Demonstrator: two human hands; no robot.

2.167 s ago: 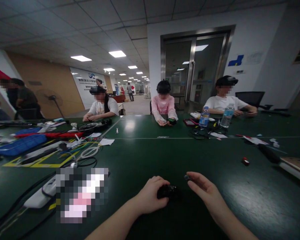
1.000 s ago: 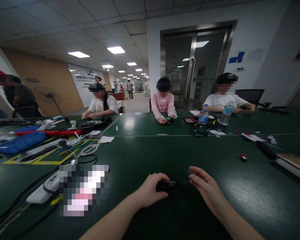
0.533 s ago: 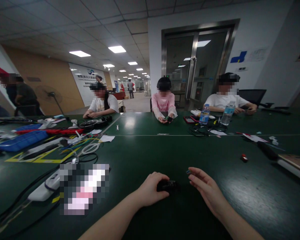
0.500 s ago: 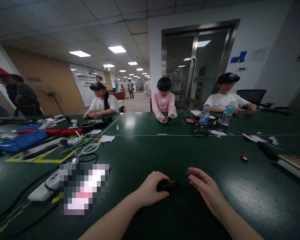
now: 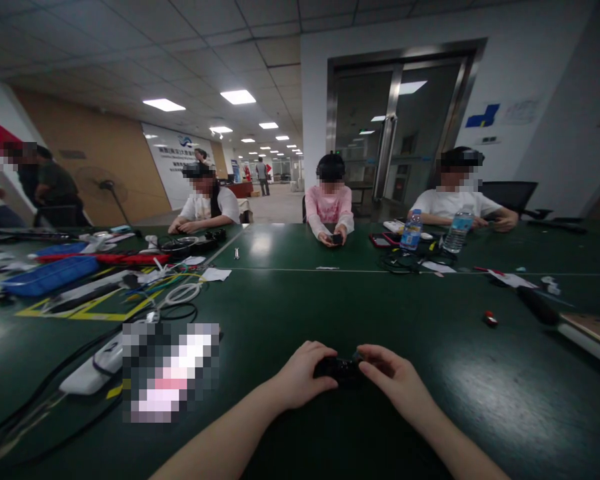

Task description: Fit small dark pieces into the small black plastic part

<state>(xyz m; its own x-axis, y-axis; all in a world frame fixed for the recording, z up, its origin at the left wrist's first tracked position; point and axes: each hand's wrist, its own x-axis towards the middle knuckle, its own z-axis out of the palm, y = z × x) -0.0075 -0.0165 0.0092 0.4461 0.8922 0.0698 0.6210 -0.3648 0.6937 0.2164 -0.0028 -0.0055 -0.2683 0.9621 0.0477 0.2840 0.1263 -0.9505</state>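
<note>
left hand (image 5: 303, 375) — curled round black device (image 5: 341, 371) | right hand (image 5: 393, 377) — pinching small dark piece (image 5: 358, 358) just beside it

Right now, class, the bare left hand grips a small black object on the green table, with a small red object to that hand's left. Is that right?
Not quite: the head view shows the small red object to the right of the bare left hand, which grips the small black object.

An office: lighting panels (image 5: 238, 97) in a tiled ceiling (image 5: 215, 40), a wall sign (image 5: 175, 163) with a logo, glass doors (image 5: 360, 153), a long shared worktop (image 5: 270, 307).
</note>
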